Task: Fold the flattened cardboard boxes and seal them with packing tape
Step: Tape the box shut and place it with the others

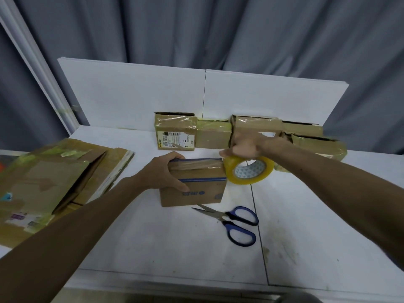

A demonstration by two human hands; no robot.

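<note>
A: Your left hand [168, 171] is clamped round the left end of the small box [196, 191], with the fingers curled over its top and the thumb on the near face. The box sits mid-table [175, 248], and its long axis runs left to right.

B: Your right hand [242, 146] is wrapped over the top of the tape roll [229, 171] and grips it firmly. The roll stands on edge, touching the box's right end at the top corner.

A: That is what matters here. The glossy strip looks to run along the top seam from your left hand to the roll, so the tape lies in line with the box's length. The roll is just past the right edge.

B: So I'd judge the pull goes rightward and down over that right end face, not towards you. Your left hand braces against it from the opposite end.

A: The scissors [227, 217] lie just near of the box and a little right, with the blades pointing left and the handles right. They are nearer your right hand, but that hand is holding the roll.

B: Then one hand has to let go before you can cut. If the left lets go, the box may slide.

A: The folded boxes [214, 136] stand in a row along the far edge. The flattened stack [50, 178] lies well apart on the left, so more boxes are left to do.
</note>
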